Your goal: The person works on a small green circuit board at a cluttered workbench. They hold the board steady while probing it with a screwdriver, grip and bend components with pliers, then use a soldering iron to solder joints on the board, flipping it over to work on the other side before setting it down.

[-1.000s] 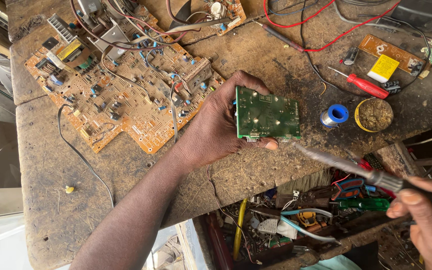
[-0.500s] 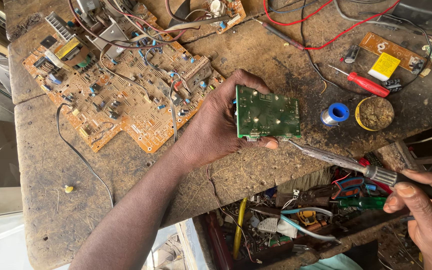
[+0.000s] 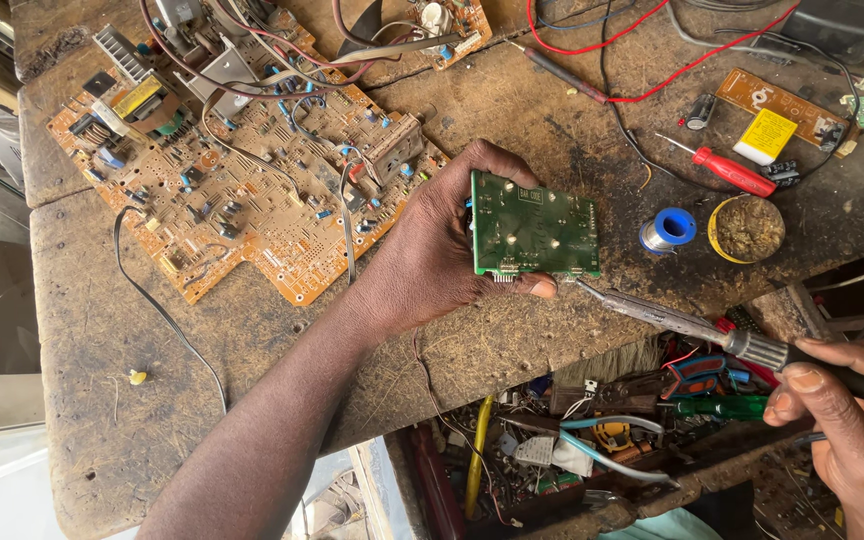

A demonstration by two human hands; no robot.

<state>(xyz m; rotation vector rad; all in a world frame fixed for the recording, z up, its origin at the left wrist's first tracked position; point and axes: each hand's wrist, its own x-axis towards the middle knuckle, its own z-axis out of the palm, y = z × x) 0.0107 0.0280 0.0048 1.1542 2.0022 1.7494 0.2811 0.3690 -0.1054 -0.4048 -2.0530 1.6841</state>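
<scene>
fingers [image 3: 857,385] of the right hand [image 3: 852,430] are closed around the dark handle of a soldering iron [image 3: 692,325], and the fingers of the left hand [image 3: 432,250] are closed on a small green board [image 3: 534,225], thumb under its lower edge and the other fingers behind its left side.

the wooden counter [image 3: 112,420] is the biggest thing, worn and stained. on its upper left part lies a big orange board [image 3: 252,190] full of small parts and wires. the small green board is held just above the counter, near the middle, beside the right edge of the orange one. below the counter edge there is an open drawer [image 3: 602,450] with mixed tools and cables.

compared with half a second ago and one second ago, the soldering iron has moved up and to the left. its metal tip is now touching or almost touching the lower right corner of the green board; i cannot tell which. the left hand and the board have stayed in the same place. i judge that the work at the board's edge is now at the point of contact.

to the right of the board are a red screwdriver [image 3: 727,170], a round yellow tin [image 3: 747,228] with brown paste, and a small blue spool [image 3: 667,230] of solder wire.
</scene>
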